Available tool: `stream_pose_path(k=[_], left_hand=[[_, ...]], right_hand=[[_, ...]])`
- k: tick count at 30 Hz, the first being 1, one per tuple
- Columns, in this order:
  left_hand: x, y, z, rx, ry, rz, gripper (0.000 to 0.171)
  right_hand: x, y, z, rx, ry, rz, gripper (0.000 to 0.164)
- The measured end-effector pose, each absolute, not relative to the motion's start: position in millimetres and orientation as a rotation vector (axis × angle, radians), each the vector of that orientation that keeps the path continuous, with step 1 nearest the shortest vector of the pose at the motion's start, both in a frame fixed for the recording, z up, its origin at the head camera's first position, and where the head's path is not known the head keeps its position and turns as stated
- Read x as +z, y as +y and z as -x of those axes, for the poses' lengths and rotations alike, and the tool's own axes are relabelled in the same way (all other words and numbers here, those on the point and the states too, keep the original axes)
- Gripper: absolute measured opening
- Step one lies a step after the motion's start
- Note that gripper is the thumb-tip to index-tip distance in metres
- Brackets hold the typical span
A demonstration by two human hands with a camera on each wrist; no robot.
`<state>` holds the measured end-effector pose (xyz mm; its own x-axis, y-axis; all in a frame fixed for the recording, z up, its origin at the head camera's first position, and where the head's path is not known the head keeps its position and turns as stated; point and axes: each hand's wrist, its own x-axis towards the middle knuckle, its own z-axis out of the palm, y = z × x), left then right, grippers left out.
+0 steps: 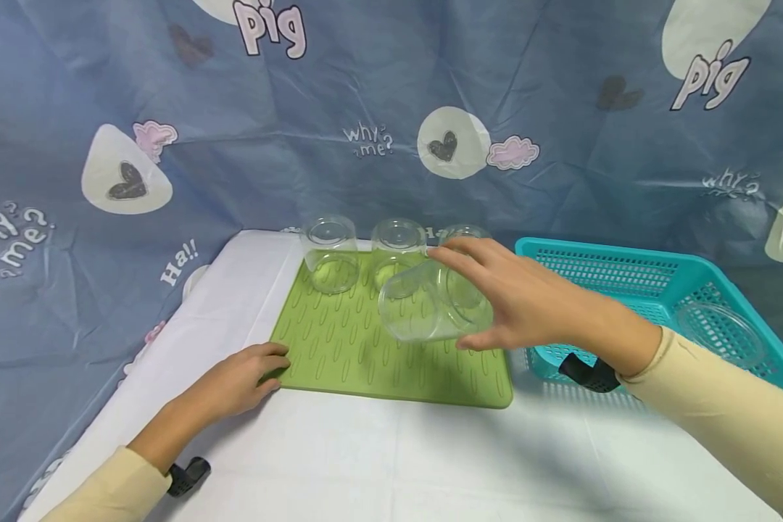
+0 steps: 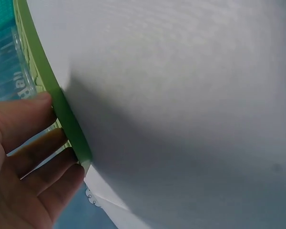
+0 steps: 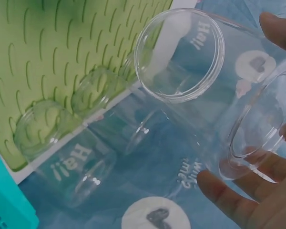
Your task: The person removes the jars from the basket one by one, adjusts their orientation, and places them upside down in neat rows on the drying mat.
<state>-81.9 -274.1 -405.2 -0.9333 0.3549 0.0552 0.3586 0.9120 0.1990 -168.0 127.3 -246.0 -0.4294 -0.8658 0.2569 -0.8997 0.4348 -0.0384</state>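
Observation:
My right hand (image 1: 499,290) grips a clear glass cup (image 1: 407,304) by one end, thumb below and fingers above, over the green mat (image 1: 365,355). Tilted nearly onto its side, the cup points its other end left. In the right wrist view, fingertips (image 3: 224,195) and thumb surround the end of this clear cylinder. Along the mat's back edge stand three similar clear cups, at left (image 1: 329,254), in the middle (image 1: 398,254) and at right (image 1: 463,239), the last partly behind the hand. My left hand (image 1: 238,380) touches the mat's left front edge, holding no cup.
A turquoise perforated basket (image 1: 626,254) stands right of the mat, with a clear round item (image 1: 721,333) inside. White cloth (image 1: 391,464) covers the table. Behind everything hangs a blue printed curtain (image 1: 339,94).

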Motion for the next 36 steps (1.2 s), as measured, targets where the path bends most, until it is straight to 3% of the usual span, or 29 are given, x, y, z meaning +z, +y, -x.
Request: stream_pose_path(k=[20, 36], left_hand=[[-407, -270, 78, -0.281, -3.024, 0.575, 0.026], [-406, -271, 66, -0.331, -3.047, 0.54, 0.038]], right_hand=[[-237, 90, 180, 0.18, -2.62, -1.543, 0.105], [-253, 40, 203, 0.224, -2.697, -1.626, 0.104]])
